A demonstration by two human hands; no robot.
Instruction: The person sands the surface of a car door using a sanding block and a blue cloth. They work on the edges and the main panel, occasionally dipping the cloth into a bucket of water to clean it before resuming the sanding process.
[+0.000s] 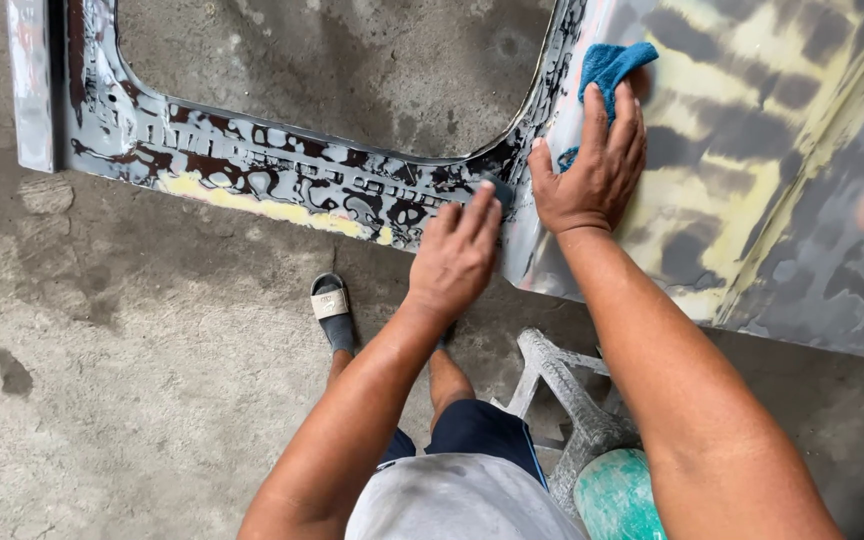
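A large car body panel (772, 190) with a window opening stands on edge, wet, blotched grey, yellow and dark red. My left hand (457, 255) presses a small dark sanding pad (499, 190) against the panel's frame just below the window corner. My right hand (592, 170) lies flat on the panel beside it, fingers spread over a blue cloth (612, 65) that sticks out above my fingertips. The two hands are almost touching.
Rough concrete floor (102, 370) lies below and shows through the window opening. My foot in a grey sandal (332, 310) stands under the panel. A paint-spattered metal stand (562, 390) and a green rounded container (617, 495) sit by my right leg.
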